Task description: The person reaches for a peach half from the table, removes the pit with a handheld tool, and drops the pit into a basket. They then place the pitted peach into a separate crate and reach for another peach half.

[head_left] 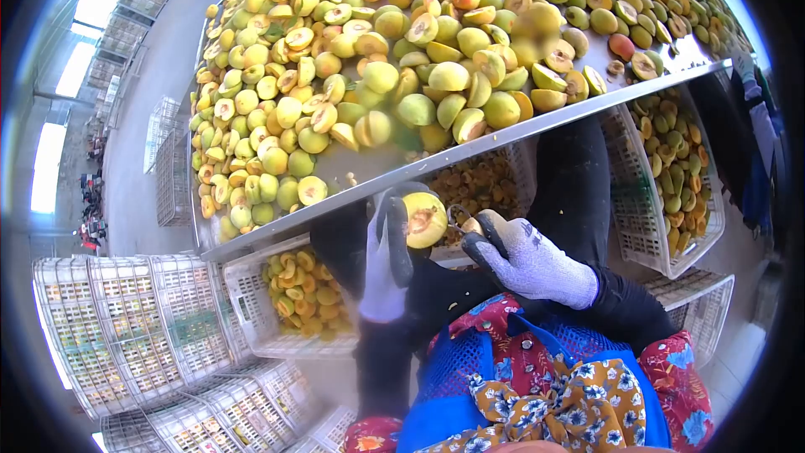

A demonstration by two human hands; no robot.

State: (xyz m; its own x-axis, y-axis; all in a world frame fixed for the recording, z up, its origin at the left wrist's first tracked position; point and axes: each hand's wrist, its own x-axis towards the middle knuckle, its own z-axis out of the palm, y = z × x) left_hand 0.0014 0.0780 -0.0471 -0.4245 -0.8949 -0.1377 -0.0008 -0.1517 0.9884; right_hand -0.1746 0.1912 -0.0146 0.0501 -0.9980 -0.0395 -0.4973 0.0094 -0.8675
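Note:
My left hand (387, 239), in a pale glove with dark grey fingers, holds a peach half (425, 220) with its cut face showing. Close to its right side, my right hand (528, 256), gloved the same way, is closed around a small pitting tool (470, 225). The tool has a light handle end and a thin curved metal tip near the fruit. Both hands are just below the edge of a metal table (470, 136). Heaped on the table are many yellow-green peach halves (449, 75), some cut side up with brown centres.
Beneath the table edge, a crate (524, 172) holds small brownish pieces. White crates of peach halves stand at left (277, 344) and right (641, 201). Stacked crates (142, 327) fill the lower left. Another person's sleeved arm (761, 130) shows at far right.

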